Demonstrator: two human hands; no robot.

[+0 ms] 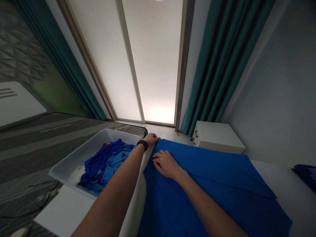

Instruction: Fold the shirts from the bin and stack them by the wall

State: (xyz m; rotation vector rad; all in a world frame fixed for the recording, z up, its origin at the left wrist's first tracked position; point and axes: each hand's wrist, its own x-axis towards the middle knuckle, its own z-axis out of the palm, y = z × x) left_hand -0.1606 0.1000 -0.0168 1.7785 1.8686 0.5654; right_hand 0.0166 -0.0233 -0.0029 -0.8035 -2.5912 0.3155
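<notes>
A large blue cloth (217, 174) lies spread over a white surface, with creases and layered edges. At its far left corner, my left hand (151, 139), with a dark band on the wrist, is closed on the cloth's edge. My right hand (168, 163) rests on the cloth a little nearer to me, its fingers bent and closed at the left edge; the fingertips are partly hard to make out. Left of my left forearm stands a translucent plastic bin (71, 161) holding crumpled blue garments (108, 164).
A white cabinet (219, 135) with dark handles stands beyond the cloth, beside teal curtains (217, 65) and a frosted sliding door (155, 65). A dark garment (306, 176) lies at the far right. Below the bin is a white board (64, 210); grey striped bedding (27, 154) spreads left.
</notes>
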